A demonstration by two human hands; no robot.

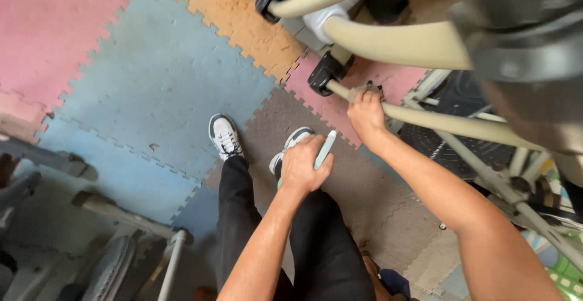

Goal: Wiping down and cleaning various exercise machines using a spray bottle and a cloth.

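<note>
Interlocking foam floor mats in pink, blue, orange and brown fill the frame. At centre, the left hand is closed around a slim pale-green plastic tool. Right of centre, the right hand grips a cream metal machine bar.

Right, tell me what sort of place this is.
Probably a home gym or exercise corner. The floor is interlocking foam mats in pink, blue, orange and brown, and a cream-framed exercise machine stands at the right, with more metal equipment at lower left. The right hand grips a machine bar.
</note>
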